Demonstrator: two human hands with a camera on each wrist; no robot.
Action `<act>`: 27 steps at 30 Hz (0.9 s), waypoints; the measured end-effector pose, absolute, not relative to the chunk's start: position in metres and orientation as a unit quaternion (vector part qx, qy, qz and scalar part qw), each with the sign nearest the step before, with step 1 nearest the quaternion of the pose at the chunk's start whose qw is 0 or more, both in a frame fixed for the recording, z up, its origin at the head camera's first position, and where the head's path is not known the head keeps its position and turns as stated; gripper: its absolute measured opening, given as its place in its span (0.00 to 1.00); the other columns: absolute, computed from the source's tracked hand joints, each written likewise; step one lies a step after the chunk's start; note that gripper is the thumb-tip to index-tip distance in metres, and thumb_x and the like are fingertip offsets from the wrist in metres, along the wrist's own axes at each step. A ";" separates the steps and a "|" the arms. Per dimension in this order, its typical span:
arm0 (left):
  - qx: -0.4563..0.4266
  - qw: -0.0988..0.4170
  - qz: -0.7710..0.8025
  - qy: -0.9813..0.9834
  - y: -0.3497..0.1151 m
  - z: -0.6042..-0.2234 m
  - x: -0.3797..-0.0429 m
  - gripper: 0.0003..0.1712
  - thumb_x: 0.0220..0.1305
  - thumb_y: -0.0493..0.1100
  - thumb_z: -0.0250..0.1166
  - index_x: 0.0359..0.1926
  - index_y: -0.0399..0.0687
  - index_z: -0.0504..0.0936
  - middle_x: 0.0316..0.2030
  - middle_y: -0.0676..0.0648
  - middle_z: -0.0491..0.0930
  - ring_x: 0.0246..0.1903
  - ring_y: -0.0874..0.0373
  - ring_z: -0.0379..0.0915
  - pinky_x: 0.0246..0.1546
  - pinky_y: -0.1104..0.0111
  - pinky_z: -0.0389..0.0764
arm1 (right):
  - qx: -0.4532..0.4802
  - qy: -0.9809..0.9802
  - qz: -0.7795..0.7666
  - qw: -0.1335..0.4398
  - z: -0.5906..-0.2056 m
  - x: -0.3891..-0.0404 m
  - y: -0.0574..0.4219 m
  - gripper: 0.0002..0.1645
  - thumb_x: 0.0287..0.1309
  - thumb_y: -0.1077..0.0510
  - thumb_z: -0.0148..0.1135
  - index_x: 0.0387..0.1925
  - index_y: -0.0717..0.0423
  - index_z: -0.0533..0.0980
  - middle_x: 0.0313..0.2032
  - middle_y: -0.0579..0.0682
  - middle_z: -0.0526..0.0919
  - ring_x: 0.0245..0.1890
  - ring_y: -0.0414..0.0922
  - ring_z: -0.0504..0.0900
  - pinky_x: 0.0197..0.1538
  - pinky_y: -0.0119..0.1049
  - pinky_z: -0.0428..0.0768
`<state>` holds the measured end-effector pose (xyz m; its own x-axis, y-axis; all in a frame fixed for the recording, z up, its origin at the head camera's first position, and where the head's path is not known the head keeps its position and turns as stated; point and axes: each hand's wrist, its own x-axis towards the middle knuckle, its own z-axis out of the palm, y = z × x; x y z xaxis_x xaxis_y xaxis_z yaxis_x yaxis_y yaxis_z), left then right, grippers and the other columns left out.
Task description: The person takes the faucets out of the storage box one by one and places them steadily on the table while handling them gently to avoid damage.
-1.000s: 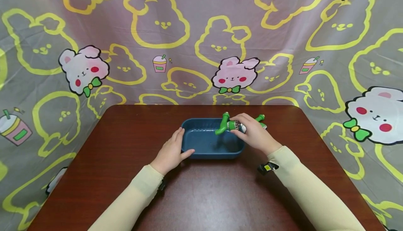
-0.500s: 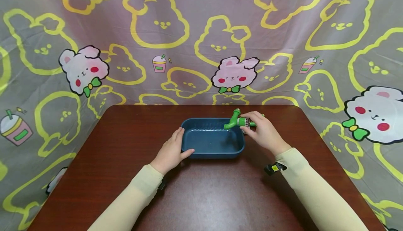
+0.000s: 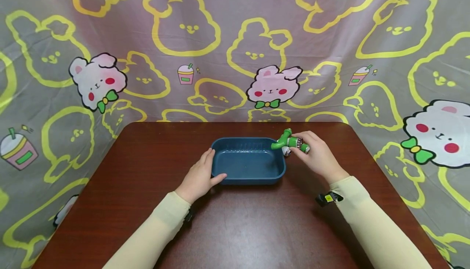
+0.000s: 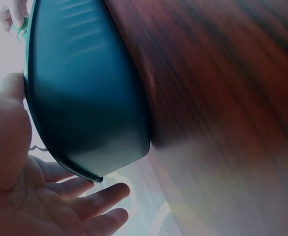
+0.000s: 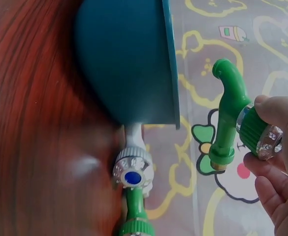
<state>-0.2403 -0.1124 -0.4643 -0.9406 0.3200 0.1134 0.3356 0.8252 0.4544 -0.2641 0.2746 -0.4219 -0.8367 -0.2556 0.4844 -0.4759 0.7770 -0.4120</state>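
A dark blue plastic basin (image 3: pixel 247 167) rests on the table, with nothing seen inside it. My left hand (image 3: pixel 197 178) lies against its left end, thumb at the near rim and fingers fairly straight along the side. In the left wrist view those fingers (image 4: pixel 99 201) are spread by the basin's corner. Above the basin's right rim, my right hand (image 3: pixel 318 155) pinches a green tap (image 3: pixel 282 140) by its ribbed, silver-edged knob. Below it on the table, the right wrist view shows a white tap (image 5: pixel 133 164) with a blue-centred knob and another green tap (image 5: pixel 136 204).
The brown wooden table (image 3: pixel 235 220) extends around the basin. A grey curtain (image 3: pixel 220 36) printed with yellow outlines and rabbits hangs behind the table and at both sides. Each wrist wears a black strap (image 3: pixel 328 198).
My right hand has moved to the right with the green tap, from over the basin to its right rim. My left hand and the basin have stayed put.
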 end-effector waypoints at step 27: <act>-0.166 0.013 -0.242 -0.956 -0.113 -0.465 -0.240 0.56 0.67 0.62 0.69 0.80 0.35 0.53 0.79 0.34 0.54 0.73 0.37 0.64 0.69 0.47 0.72 | 0.165 -0.935 0.235 0.207 -0.438 -0.261 0.312 0.25 0.57 0.60 0.76 0.55 0.62 0.79 0.48 0.56 0.83 0.47 0.51 0.80 0.53 0.54 0.81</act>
<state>-0.2401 -0.1126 -0.4651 -0.9449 0.3100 0.1055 0.3229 0.8282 0.4582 -0.2608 0.3116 -0.4379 -0.8599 -0.2112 0.4647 -0.4061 0.8346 -0.3721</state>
